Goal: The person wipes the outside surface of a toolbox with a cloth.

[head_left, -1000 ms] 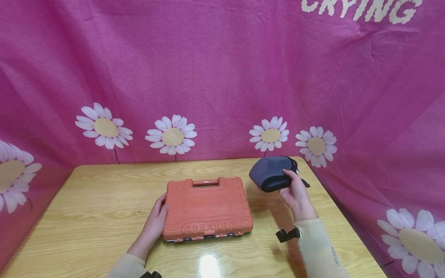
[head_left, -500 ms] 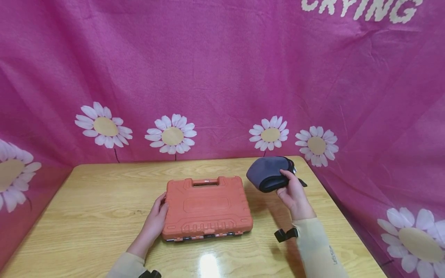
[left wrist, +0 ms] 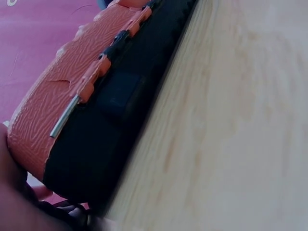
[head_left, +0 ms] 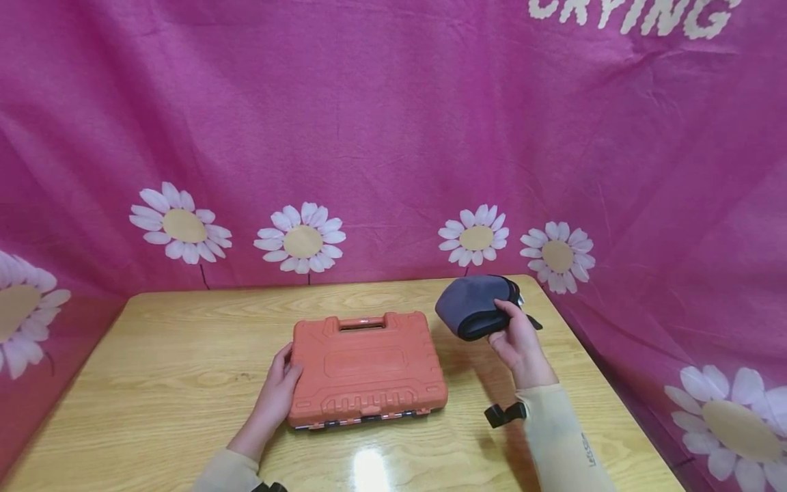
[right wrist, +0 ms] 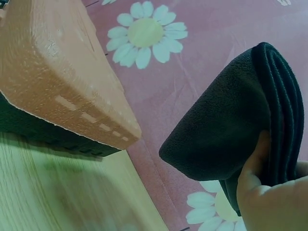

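Note:
An orange-red plastic tool case [head_left: 367, 369], black on its lower half, lies closed on the wooden table with its handle at the far side. My left hand [head_left: 274, 391] holds the case's left side; in the left wrist view its fingers are partly hidden behind the corner, near some dark, loose material. Off to the right, my right hand [head_left: 519, 345] grips a folded grey cloth item [head_left: 473, 304] with black edging and a dark strap end, held above the table. In the right wrist view the thumb presses the folded layers [right wrist: 216, 120], whose exact kind I cannot tell.
The table [head_left: 184, 348] has light wood grain and a bright reflection near its front edge. A magenta cloth [head_left: 381, 137] printed with daisies hangs behind it and at both sides. Black bands [head_left: 505, 415] sit at the wrists.
Over the second, my right hand has shifted slightly left with the folded grey cloth item. My left thumb has moved a little on the case's edge. The case stays in place.

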The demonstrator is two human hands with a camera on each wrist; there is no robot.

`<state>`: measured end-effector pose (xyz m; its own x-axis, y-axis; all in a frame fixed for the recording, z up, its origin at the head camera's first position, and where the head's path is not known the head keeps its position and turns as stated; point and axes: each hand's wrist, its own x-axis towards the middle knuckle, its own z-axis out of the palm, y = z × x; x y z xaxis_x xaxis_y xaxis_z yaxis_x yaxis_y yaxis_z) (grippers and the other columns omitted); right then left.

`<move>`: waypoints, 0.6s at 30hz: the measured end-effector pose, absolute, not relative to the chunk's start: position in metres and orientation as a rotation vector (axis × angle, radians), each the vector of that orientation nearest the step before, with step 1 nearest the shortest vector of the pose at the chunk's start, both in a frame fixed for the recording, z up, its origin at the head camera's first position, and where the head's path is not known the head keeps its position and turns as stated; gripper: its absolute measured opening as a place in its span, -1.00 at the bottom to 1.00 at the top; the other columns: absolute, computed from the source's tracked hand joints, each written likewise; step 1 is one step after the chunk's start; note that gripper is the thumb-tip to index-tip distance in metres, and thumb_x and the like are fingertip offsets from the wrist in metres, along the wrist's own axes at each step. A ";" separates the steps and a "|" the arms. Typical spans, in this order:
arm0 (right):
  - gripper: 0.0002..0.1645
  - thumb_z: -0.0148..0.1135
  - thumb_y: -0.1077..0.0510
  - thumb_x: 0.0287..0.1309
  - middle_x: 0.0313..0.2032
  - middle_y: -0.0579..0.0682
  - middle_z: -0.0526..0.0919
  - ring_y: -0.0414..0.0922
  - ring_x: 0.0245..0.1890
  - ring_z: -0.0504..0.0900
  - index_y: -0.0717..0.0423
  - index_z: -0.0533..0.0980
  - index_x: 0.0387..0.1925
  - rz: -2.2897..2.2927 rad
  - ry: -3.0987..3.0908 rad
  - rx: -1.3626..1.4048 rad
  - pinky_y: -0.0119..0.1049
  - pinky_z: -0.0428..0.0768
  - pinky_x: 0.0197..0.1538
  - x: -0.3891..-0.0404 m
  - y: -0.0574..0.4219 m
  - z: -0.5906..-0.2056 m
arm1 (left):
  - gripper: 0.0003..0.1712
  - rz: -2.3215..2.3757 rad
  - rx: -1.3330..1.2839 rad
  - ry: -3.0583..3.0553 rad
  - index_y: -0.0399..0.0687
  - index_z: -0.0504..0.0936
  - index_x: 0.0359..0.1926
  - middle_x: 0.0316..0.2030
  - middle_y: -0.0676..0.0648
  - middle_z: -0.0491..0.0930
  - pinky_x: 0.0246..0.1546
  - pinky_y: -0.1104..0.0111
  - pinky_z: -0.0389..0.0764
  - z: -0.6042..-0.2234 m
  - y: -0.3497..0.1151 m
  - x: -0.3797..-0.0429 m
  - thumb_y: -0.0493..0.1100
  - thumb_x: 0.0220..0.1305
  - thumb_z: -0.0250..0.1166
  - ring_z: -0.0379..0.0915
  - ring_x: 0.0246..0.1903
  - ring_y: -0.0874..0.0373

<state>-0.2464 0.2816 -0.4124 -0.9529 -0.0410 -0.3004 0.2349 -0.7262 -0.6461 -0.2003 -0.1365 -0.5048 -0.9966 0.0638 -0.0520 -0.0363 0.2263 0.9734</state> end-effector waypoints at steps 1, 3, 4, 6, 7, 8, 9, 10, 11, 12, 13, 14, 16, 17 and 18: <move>-0.36 -0.18 0.11 0.61 -0.10 -0.26 0.70 -0.35 0.09 0.59 -0.18 -0.02 0.58 -2.758 1.085 0.409 -0.44 0.60 0.21 -0.246 0.281 -0.412 | -0.31 1.908 0.031 2.394 -0.38 -0.19 0.60 0.59 -0.46 -0.18 0.58 -0.13 -0.04 -0.505 -0.136 -0.200 -0.20 0.66 -0.17 -0.22 0.59 -0.35; -0.38 -0.18 0.11 0.61 -0.08 -0.27 0.69 -0.35 0.09 0.58 -0.18 -0.01 0.57 -2.766 1.077 0.419 -0.44 0.59 0.21 -0.246 0.282 -0.411 | -0.31 1.914 0.031 2.398 -0.39 -0.20 0.60 0.59 -0.47 -0.19 0.58 -0.13 -0.05 -0.504 -0.135 -0.200 -0.21 0.65 -0.18 -0.22 0.59 -0.35; -0.37 -0.18 0.11 0.61 -0.07 -0.27 0.68 -0.35 0.09 0.58 -0.18 -0.01 0.57 -2.770 1.075 0.419 -0.45 0.59 0.21 -0.247 0.281 -0.411 | -0.31 1.916 0.026 2.402 -0.39 -0.20 0.60 0.59 -0.46 -0.20 0.58 -0.13 -0.05 -0.504 -0.135 -0.199 -0.22 0.65 -0.18 -0.22 0.59 -0.35; -0.34 -0.17 0.11 0.61 -0.04 -0.28 0.65 -0.36 0.09 0.57 -0.20 -0.04 0.59 -2.770 1.076 0.413 -0.45 0.58 0.22 -0.247 0.281 -0.410 | -0.31 1.915 0.022 2.418 -0.41 -0.20 0.60 0.59 -0.48 -0.21 0.58 -0.13 -0.05 -0.503 -0.135 -0.198 -0.22 0.64 -0.18 -0.22 0.59 -0.36; -0.33 -0.17 0.11 0.61 -0.03 -0.28 0.63 -0.36 0.09 0.56 -0.21 -0.06 0.60 -2.770 1.072 0.416 -0.46 0.58 0.22 -0.247 0.281 -0.410 | -0.31 1.915 0.024 2.427 -0.43 -0.20 0.59 0.58 -0.49 -0.22 0.58 -0.13 -0.05 -0.503 -0.134 -0.197 -0.23 0.64 -0.18 -0.21 0.58 -0.38; -0.32 -0.17 0.11 0.61 -0.02 -0.28 0.62 -0.36 0.10 0.56 -0.21 -0.08 0.61 -2.769 1.071 0.418 -0.46 0.58 0.22 -0.246 0.281 -0.410 | -0.31 1.908 0.021 2.438 -0.44 -0.20 0.59 0.58 -0.50 -0.22 0.57 -0.14 -0.04 -0.502 -0.133 -0.196 -0.23 0.64 -0.18 -0.20 0.58 -0.39; -0.31 -0.16 0.11 0.61 -0.02 -0.28 0.62 -0.36 0.10 0.56 -0.22 -0.08 0.61 -2.769 1.065 0.423 -0.46 0.57 0.22 -0.245 0.281 -0.410 | -0.31 1.895 0.016 2.454 -0.45 -0.20 0.58 0.57 -0.51 -0.22 0.57 -0.14 -0.03 -0.502 -0.133 -0.195 -0.24 0.64 -0.19 -0.20 0.57 -0.40; -0.31 -0.17 0.11 0.61 -0.03 -0.27 0.62 -0.36 0.10 0.56 -0.22 -0.07 0.61 -2.769 1.057 0.424 -0.46 0.57 0.22 -0.245 0.282 -0.410 | -0.31 1.883 0.015 2.470 -0.46 -0.21 0.58 0.56 -0.53 -0.22 0.57 -0.15 -0.03 -0.502 -0.132 -0.195 -0.24 0.63 -0.19 -0.20 0.57 -0.41; -0.32 -0.17 0.12 0.61 -0.03 -0.27 0.62 -0.36 0.09 0.56 -0.22 -0.06 0.60 -2.771 1.052 0.427 -0.46 0.57 0.22 -0.244 0.282 -0.410 | -0.30 1.862 0.006 2.490 -0.47 -0.21 0.58 0.56 -0.53 -0.22 0.57 -0.16 -0.03 -0.502 -0.131 -0.194 -0.24 0.63 -0.19 -0.20 0.56 -0.42; -0.34 -0.17 0.12 0.61 -0.04 -0.26 0.63 -0.35 0.09 0.57 -0.21 -0.04 0.59 -2.774 1.051 0.429 -0.45 0.58 0.22 -0.244 0.282 -0.410 | -0.30 1.848 0.000 2.509 -0.48 -0.21 0.57 0.55 -0.55 -0.21 0.56 -0.17 -0.04 -0.502 -0.130 -0.193 -0.24 0.63 -0.19 -0.21 0.56 -0.43; -0.36 -0.17 0.12 0.61 -0.05 -0.26 0.64 -0.35 0.09 0.58 -0.20 -0.03 0.58 -2.777 1.049 0.428 -0.45 0.58 0.22 -0.243 0.282 -0.410 | -0.30 1.828 -0.012 2.530 -0.48 -0.21 0.57 0.54 -0.55 -0.21 0.56 -0.18 -0.04 -0.501 -0.128 -0.192 -0.23 0.63 -0.19 -0.22 0.56 -0.43; -0.37 -0.18 0.12 0.61 -0.05 -0.26 0.65 -0.35 0.08 0.58 -0.20 -0.02 0.57 -2.779 1.048 0.421 -0.44 0.59 0.21 -0.243 0.282 -0.410 | -0.30 1.810 -0.028 2.549 -0.48 -0.21 0.58 0.54 -0.55 -0.20 0.56 -0.18 -0.05 -0.501 -0.127 -0.191 -0.22 0.63 -0.19 -0.22 0.56 -0.43; -0.36 -0.16 0.12 0.61 -0.06 -0.25 0.66 -0.35 0.08 0.59 -0.20 -0.03 0.58 -2.786 1.038 0.408 -0.43 0.60 0.21 -0.243 0.282 -0.409 | -0.30 1.798 -0.049 2.588 -0.51 -0.21 0.56 0.51 -0.59 -0.17 0.55 -0.22 -0.05 -0.500 -0.124 -0.188 -0.24 0.62 -0.19 -0.21 0.54 -0.46; -0.34 -0.16 0.12 0.61 -0.06 -0.25 0.66 -0.35 0.09 0.59 -0.20 -0.04 0.59 -2.784 1.043 0.404 -0.43 0.60 0.21 -0.244 0.281 -0.409 | -0.30 1.795 -0.062 2.604 -0.51 -0.22 0.56 0.49 -0.59 -0.16 0.54 -0.24 -0.05 -0.499 -0.122 -0.187 -0.24 0.62 -0.19 -0.21 0.53 -0.47; -0.33 -0.15 0.11 0.61 -0.06 -0.25 0.66 -0.35 0.09 0.59 -0.22 -0.06 0.60 -2.782 1.041 0.398 -0.42 0.61 0.21 -0.244 0.281 -0.408 | -0.30 1.804 -0.070 2.615 -0.52 -0.23 0.56 0.48 -0.60 -0.15 0.54 -0.25 -0.04 -0.499 -0.120 -0.185 -0.25 0.61 -0.19 -0.19 0.52 -0.48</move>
